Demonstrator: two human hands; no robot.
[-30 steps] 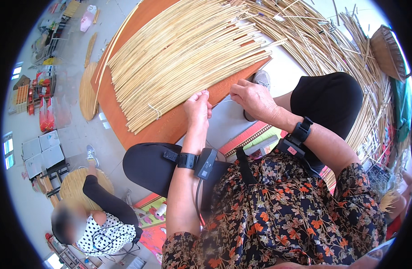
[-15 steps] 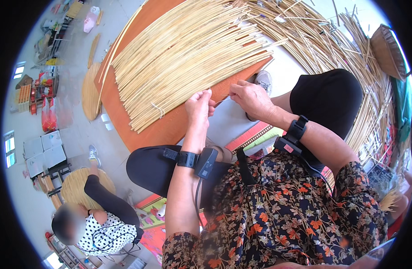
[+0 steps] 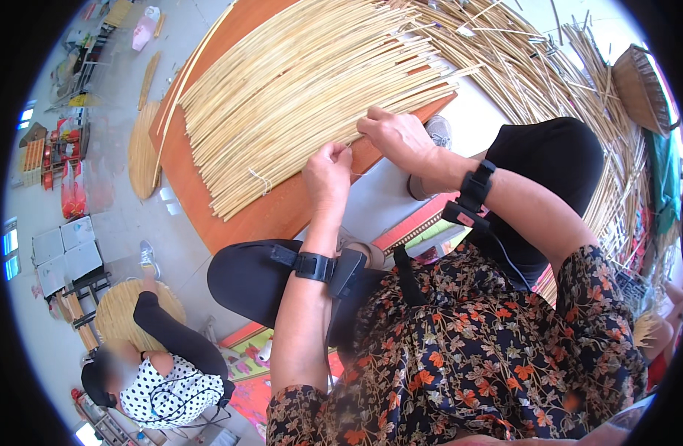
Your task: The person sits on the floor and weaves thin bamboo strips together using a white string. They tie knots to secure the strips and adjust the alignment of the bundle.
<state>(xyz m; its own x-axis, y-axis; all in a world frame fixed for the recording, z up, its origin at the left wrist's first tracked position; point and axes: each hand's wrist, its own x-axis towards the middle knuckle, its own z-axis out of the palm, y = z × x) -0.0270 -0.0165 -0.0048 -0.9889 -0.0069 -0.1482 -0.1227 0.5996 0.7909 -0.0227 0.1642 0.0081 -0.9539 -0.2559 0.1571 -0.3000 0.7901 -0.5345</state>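
A row of pale reed stalks, laid side by side, covers most of an orange-brown board. At the row's near edge, my left hand is closed in a pinch on a thin thread, whose loose end shows beside the fingers. My right hand is also closed in a pinch, just up and right of the left one, over the nearest stalks. Its fingertips seem to hold the same thread, too fine to follow clearly. Farther left, a white cord loop is tied round the near stalks.
Loose stalks pile up at the right, near a woven basket. My bent knees flank the board's near side. At lower left, a person in a dotted shirt sits by a round woven mat.
My right hand has moved left and up over the stalk edge, closer to my left hand. The left hand has shifted slightly down and left. The thread no longer stretches plainly between them.
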